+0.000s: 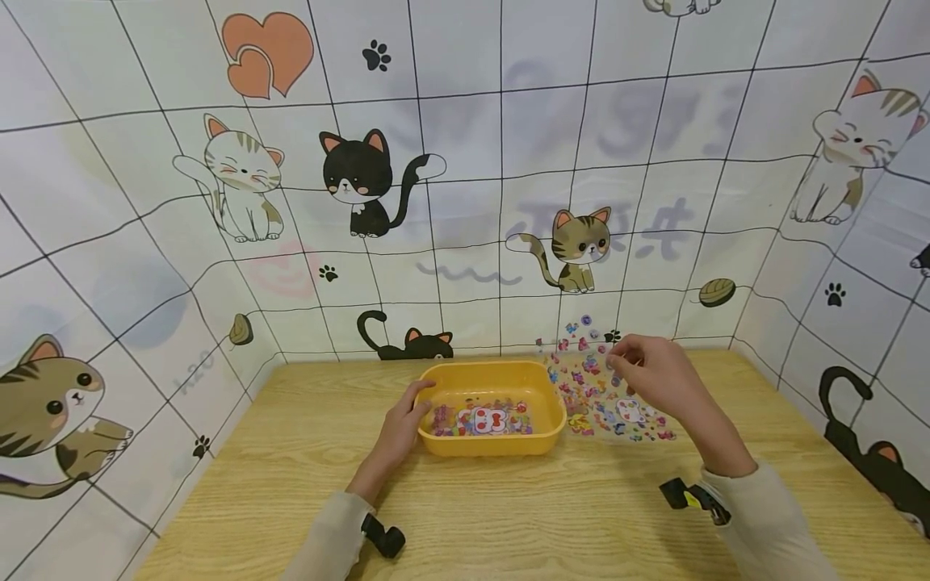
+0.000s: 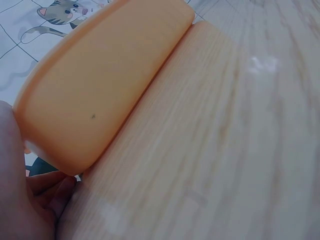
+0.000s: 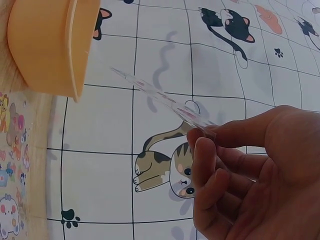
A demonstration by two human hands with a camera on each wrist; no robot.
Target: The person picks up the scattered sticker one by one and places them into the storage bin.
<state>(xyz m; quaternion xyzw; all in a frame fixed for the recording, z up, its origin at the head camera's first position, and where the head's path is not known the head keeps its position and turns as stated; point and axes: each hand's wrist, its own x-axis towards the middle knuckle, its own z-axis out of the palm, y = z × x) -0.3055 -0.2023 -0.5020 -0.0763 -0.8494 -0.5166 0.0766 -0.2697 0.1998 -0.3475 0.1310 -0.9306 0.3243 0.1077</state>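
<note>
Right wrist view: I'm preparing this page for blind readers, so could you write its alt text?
A right hand pinches a thin, clear printed sheet, seen nearly edge-on. A yellow tub is at upper left, with small colourful cartoon pictures on the wooden tabletop along the left edge. Behind, a white gridded wall covering shows cartoon cats.

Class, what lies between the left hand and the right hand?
The yellow tub, then patterned sheets, one pinched by the right hand; the head view shows this.
</note>
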